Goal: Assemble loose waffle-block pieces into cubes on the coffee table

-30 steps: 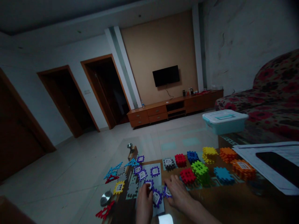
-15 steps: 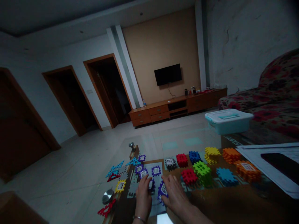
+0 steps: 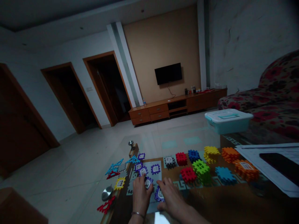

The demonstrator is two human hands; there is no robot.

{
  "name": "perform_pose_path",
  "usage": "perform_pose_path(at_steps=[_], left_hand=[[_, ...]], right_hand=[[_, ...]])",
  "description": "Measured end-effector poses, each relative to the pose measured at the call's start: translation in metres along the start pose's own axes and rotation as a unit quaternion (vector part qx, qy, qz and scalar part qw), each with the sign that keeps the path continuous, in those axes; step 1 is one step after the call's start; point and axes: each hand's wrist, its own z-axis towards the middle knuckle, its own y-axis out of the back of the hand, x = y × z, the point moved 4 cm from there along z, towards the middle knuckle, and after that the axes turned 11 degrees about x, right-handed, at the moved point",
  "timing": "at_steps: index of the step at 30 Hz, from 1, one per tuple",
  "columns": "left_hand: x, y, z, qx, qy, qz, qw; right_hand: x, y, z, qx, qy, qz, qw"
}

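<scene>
My left hand [image 3: 140, 196] rests on the table with its fingers closed round a purple interlocking tile [image 3: 148, 182] that has a white window print. My right hand [image 3: 170, 196] lies beside it, fingers curled on a second purple tile [image 3: 159, 194]. Both tiles sit over a pale sheet [image 3: 153, 174] on the glass table. More purple tiles [image 3: 155, 169] lie just beyond the fingers. Assembled cubes stand to the right: red [image 3: 188, 175], green [image 3: 201, 170], blue [image 3: 224, 175] and orange [image 3: 246, 170].
Loose blue, red and yellow tiles [image 3: 120, 183] lie at the table's left edge near a metal knob [image 3: 107, 193]. A teal lidded box [image 3: 228, 120] stands at the far end, papers with a dark phone [image 3: 277, 161] at right. A floral sofa [image 3: 275, 105] lies beyond.
Both hands have shifted slightly left and nearer, keeping the two purple tiles under their fingers. The view has tilted a little.
</scene>
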Motion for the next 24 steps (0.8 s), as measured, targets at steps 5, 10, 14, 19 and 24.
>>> perform_pose_path(at_steps=[5, 10, 14, 19, 24], left_hand=[[-0.031, 0.011, -0.022, -0.026, -0.005, -0.050, 0.998], [-0.079, 0.005, -0.042, 0.059, 0.009, 0.024, 0.998], [-0.087, -0.003, -0.044, 0.071, 0.028, 0.094, 0.993], [-0.058, 0.000, -0.025, 0.008, 0.035, 0.122, 0.992], [-0.017, -0.008, 0.006, -0.009, 0.049, 0.144, 0.988]], right_hand=[[-0.020, 0.009, 0.003, -0.011, -0.012, 0.044, 0.999], [-0.043, 0.025, 0.005, -0.102, 0.005, 0.036, 0.994], [-0.040, 0.031, 0.005, -0.114, 0.036, 0.029, 0.992], [-0.019, 0.040, 0.000, -0.117, 0.079, 0.026, 0.990], [-0.008, 0.037, 0.018, -0.101, 0.107, -0.001, 0.989]])
